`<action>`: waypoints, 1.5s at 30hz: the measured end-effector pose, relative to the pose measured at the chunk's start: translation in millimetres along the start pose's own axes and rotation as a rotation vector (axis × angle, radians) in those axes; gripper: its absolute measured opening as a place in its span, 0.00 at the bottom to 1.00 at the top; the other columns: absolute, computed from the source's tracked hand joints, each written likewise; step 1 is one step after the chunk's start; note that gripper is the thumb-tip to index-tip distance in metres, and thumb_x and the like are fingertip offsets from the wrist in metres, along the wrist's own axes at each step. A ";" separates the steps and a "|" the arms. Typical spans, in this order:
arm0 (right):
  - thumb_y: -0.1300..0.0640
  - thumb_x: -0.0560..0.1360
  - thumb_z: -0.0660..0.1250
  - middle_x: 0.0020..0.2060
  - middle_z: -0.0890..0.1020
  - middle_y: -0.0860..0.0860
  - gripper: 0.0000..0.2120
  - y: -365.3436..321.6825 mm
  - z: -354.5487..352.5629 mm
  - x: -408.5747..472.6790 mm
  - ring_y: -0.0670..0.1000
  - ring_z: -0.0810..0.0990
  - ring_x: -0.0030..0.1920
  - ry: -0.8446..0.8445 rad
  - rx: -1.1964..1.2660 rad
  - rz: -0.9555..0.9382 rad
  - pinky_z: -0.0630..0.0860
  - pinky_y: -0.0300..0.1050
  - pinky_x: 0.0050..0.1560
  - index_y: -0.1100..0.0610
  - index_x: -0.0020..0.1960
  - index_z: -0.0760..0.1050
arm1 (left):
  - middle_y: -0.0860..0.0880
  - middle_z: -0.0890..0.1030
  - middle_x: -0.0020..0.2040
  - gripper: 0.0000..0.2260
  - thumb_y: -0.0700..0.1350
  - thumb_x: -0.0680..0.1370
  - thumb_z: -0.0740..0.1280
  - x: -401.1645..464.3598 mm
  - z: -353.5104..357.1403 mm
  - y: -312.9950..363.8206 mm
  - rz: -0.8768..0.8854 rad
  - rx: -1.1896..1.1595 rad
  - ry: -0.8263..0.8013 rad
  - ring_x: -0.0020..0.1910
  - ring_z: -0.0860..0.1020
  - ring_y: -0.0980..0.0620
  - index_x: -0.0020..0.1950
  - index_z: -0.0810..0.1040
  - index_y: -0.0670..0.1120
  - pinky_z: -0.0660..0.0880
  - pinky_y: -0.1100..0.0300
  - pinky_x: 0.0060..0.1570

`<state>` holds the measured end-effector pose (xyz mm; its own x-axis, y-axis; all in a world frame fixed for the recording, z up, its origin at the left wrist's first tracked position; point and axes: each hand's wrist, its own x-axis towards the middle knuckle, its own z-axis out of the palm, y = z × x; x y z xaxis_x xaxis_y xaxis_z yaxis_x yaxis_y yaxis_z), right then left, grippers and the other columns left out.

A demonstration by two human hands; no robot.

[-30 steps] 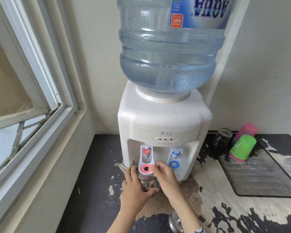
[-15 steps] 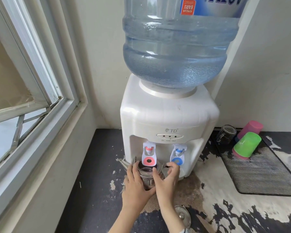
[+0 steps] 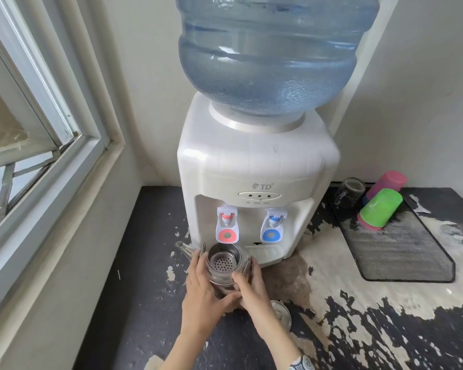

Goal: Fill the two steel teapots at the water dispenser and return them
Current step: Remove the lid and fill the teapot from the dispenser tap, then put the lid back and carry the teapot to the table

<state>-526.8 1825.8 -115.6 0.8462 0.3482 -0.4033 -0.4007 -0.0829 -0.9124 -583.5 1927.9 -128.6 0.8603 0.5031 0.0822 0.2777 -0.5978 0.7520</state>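
well, both hands, left hand (image 3: pixel 202 295) and right hand (image 3: pixel 254 289), clasp the lidless steel teapot (image 3: pixel 226 265) at 6 o'clock of the red tap (image 3: pixel 227 228). it possibly sits slightly forward of the nozzle, so water could splash onto the counter (image 3: pixel 145 289).

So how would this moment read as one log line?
step: filling | teapot: open, below red tap | left hand, right hand: gripping teapot | lid: on counter
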 end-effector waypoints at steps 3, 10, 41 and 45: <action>0.59 0.73 0.64 0.66 0.72 0.53 0.32 9.5 -2.7 -11.4 0.52 0.72 0.65 0.000 -0.031 -0.022 0.66 0.59 0.69 0.48 0.73 0.56 | 0.46 0.60 0.74 0.53 0.56 0.57 0.79 -15.0 1.0 -5.0 -0.005 -0.084 0.052 0.73 0.63 0.46 0.74 0.55 0.45 0.70 0.51 0.64; 0.60 0.76 0.63 0.63 0.72 0.43 0.34 33.0 -6.3 -43.1 0.45 0.70 0.65 -0.066 -0.092 0.006 0.65 0.53 0.70 0.47 0.74 0.49 | 0.44 0.61 0.72 0.53 0.60 0.57 0.76 -56.1 2.5 -16.0 -0.061 -0.172 0.059 0.72 0.64 0.44 0.74 0.53 0.43 0.70 0.43 0.65; 0.63 0.73 0.67 0.46 0.74 0.51 0.06 34.8 -68.4 -39.6 0.54 0.76 0.47 0.406 -0.807 -0.314 0.75 0.46 0.46 0.59 0.50 0.78 | 0.56 0.61 0.71 0.47 0.67 0.63 0.70 -56.9 -37.4 -45.2 0.033 0.044 -0.241 0.67 0.69 0.55 0.75 0.53 0.54 0.72 0.56 0.61; 0.66 0.73 0.66 0.46 0.73 0.51 0.07 -1.6 -49.1 -39.5 0.50 0.72 0.48 0.456 -0.616 -0.499 0.70 0.31 0.47 0.59 0.50 0.78 | 0.57 0.60 0.70 0.47 0.68 0.63 0.69 -55.9 -38.6 -45.7 0.034 0.036 -0.260 0.67 0.68 0.56 0.75 0.50 0.56 0.72 0.56 0.62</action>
<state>-542.4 1766.3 -101.6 0.9801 0.0852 0.1791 0.1961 -0.5509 -0.8112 -660.9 1951.2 -142.4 0.9490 0.3080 -0.0678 0.2583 -0.6357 0.7274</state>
